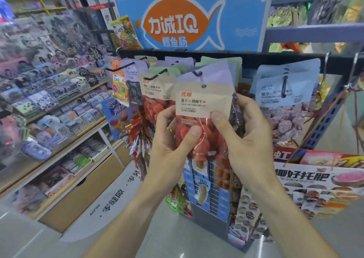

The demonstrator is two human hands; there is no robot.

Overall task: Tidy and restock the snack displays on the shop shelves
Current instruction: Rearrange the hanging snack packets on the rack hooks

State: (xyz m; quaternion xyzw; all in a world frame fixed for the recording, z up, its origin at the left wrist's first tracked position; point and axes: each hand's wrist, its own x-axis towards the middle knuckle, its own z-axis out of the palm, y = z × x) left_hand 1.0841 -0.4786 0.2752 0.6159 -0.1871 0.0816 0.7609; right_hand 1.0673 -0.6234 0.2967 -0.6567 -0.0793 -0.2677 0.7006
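Pale grey glossy floor (29, 236) with black printed lettering, light wooden tiered shelving (82, 188) along the left, dark blue perforated metal rack upright (325, 123) at right, large blue fish-logo signboard (189, 17) above

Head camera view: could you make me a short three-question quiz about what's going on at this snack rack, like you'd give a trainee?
1. True or false: both hands grip the same beige packet.
2. Which packets hang to the right of it? A) pale blue packets of pinkish round pieces B) green tins C) bottles
3. Fill in: the held packet's hang hole is level with a ____ of the rack.

Key
1. True. The left hand and the right hand each pinch it, thumbs on the front.
2. A. The pale blue packets hang on their own peg.
3. Peg. The hook sits at the packet's top hole; whether it is threaded through is unclear.
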